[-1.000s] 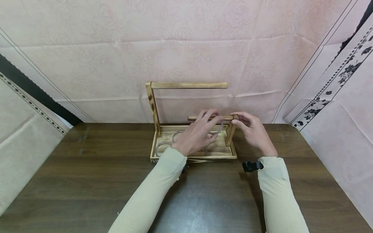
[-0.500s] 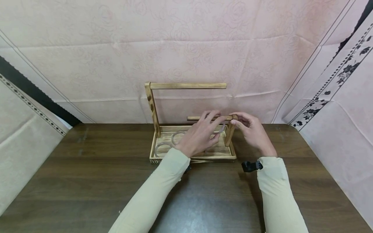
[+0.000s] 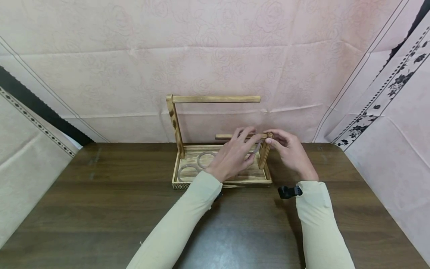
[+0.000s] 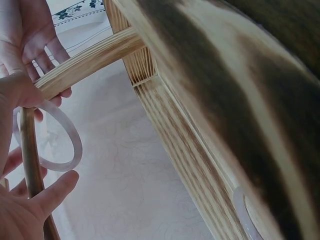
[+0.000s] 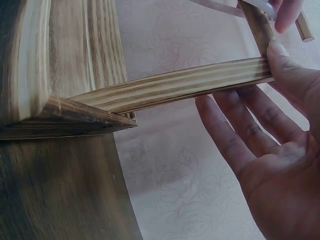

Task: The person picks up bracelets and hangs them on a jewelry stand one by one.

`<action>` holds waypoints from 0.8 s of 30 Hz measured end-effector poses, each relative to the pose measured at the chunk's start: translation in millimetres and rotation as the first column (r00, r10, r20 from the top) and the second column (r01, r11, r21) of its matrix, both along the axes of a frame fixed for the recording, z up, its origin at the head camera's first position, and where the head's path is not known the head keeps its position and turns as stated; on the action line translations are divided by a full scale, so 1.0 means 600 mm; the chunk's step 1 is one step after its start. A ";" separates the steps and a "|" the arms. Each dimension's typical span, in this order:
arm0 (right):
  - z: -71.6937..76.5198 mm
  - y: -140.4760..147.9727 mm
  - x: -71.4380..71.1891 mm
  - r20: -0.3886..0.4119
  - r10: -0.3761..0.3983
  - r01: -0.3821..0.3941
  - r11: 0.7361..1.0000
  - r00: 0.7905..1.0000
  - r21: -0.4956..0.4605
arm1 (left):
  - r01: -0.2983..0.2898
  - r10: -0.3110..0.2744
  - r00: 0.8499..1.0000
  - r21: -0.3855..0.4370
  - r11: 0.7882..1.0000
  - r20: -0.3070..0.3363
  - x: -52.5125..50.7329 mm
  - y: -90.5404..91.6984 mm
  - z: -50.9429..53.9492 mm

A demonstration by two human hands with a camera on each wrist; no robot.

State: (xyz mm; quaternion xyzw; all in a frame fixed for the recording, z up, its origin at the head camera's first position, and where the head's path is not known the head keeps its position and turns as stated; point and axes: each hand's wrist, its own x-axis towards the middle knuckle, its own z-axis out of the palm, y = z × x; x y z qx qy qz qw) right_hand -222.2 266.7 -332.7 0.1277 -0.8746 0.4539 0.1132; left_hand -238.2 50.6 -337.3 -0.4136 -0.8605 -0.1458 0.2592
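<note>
A wooden bangle stand has a tray (image 3: 246,183), a high bar (image 3: 216,99) on a left post and a lower bar (image 3: 221,136) on a right post (image 3: 264,157). My left hand (image 3: 231,157) reaches over the tray. Its index finger and thumb hold a pale translucent bangle (image 4: 76,142), which encircles the lower bar. My right hand (image 3: 293,155) pinches the top of the right post where the bar joins it. In the right wrist view the thumb (image 5: 282,62) presses one side, fingers the other. Part of the tray is hidden by my left hand.
Two more bangles lie at the tray's left, one in front (image 3: 179,174) and one behind (image 3: 199,161). The stand rests on a dark brown table (image 3: 100,209) near its back edge. A pale patterned cloth (image 3: 134,82) hangs behind.
My left hand has shifted slightly right along the lower bar, the bangle moving with it toward the right post. The right hand keeps its hold on the post.
</note>
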 end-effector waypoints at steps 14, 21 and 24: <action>-0.006 0.002 -0.003 -0.019 -0.009 0.009 1.000 1.000 0.022 | -0.009 0.009 0.999 0.021 1.000 -0.037 0.000 0.016 -0.007; -0.006 0.003 -0.005 -0.014 -0.007 0.008 1.000 1.000 0.028 | -0.023 0.023 0.998 -0.008 1.000 -0.050 0.000 0.020 -0.008; -0.003 0.002 -0.003 -0.007 -0.004 0.005 1.000 1.000 0.020 | -0.025 0.024 0.998 -0.012 1.000 -0.054 0.000 0.021 -0.009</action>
